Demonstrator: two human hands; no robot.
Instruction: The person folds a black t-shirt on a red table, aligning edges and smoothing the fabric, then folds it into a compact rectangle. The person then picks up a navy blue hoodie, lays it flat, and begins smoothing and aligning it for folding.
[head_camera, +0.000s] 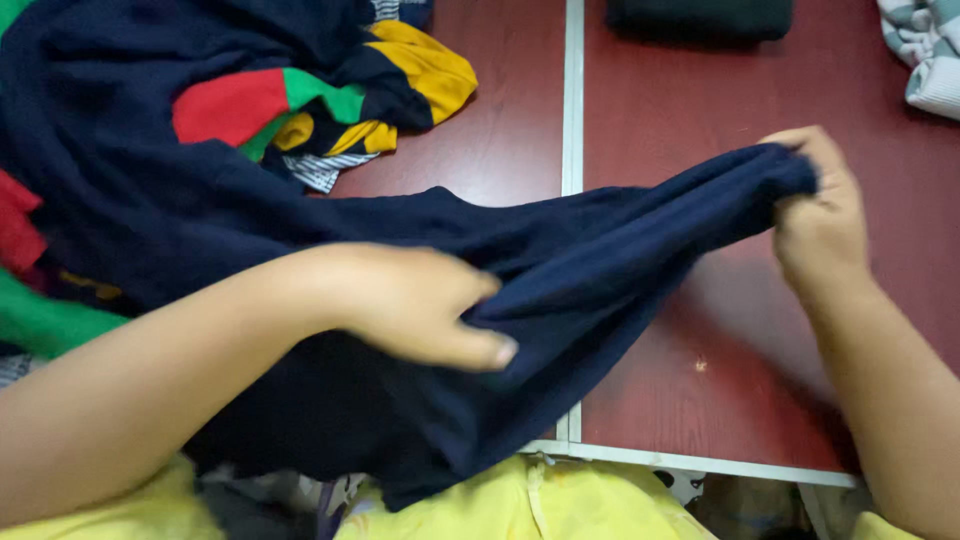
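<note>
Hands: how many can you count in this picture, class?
2. The left hand grips the navy garment at centre; the right hand pinches its end at right. None hidden, apparently.

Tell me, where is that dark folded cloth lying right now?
In the head view the dark folded cloth lies at the top edge of the red-brown table, right of the pale centre strip, left of a grey-striped garment.

free: bare red surface (740, 340) lower right, strip upper centre | blocked: clothes heap (200, 120) upper left, navy garment (590, 260) across centre, dark folded cloth (700, 18) top
</note>
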